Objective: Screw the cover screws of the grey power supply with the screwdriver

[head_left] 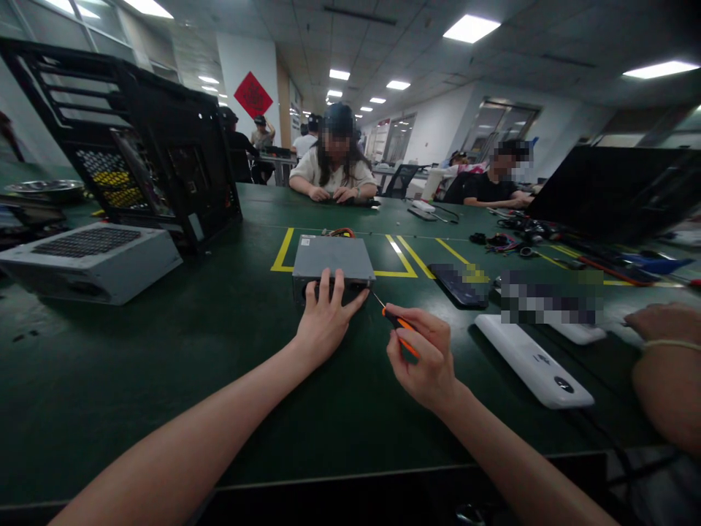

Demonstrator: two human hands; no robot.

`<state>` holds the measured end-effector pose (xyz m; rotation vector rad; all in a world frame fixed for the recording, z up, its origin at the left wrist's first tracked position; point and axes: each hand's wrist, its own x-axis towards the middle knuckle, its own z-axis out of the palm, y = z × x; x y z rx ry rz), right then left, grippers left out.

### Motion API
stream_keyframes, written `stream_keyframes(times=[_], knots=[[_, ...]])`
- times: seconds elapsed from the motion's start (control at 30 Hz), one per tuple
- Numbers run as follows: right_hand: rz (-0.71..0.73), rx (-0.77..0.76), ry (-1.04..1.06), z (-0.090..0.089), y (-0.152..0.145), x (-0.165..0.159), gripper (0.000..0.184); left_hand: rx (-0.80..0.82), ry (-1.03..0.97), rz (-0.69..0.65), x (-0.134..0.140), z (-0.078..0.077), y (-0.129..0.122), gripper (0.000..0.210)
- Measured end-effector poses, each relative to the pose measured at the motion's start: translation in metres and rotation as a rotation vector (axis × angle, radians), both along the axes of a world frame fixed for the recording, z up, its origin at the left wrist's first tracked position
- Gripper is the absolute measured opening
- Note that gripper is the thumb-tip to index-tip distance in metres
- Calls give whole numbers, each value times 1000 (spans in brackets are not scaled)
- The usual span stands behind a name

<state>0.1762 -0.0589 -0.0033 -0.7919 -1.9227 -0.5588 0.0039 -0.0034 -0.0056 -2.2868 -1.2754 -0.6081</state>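
Note:
A grey metal power supply unit (331,256) lies on the green table in front of me, a bundle of coloured wires (342,232) at its far side. My left hand (326,318) grips its near side, with fingertips over the top edge and the thumb by the right corner. In my right hand (424,351) is a slim screwdriver (399,321) with an orange and black handle, held in closed fingers. Its shaft points up and left at the unit's near right corner, beside my left thumb. Whether the tip touches cannot be made out.
On the left, a black computer case (180,161) stands behind another power supply unit (93,263). A dark phone (460,283) and a white power bank (534,361) lie to the right. Another person's arm (671,365) reaches in there. Someone sits opposite (334,164).

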Motion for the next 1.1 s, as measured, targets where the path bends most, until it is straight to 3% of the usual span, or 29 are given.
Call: stream_keyframes(times=[0.43, 0.6, 0.83, 1.1], knots=[[-56, 14, -103, 1, -2, 3, 34, -14, -19, -13, -1, 2, -1, 57], [73, 127, -153, 5, -8, 0, 28, -5, -16, -16, -1, 2, -2, 55], [151, 101, -180, 8, -7, -8, 21, -17, -76, -80, -4, -1, -1, 53], [192, 20, -88, 4, -4, -10, 28, -43, -107, -138, -12, -2, -2, 39]])
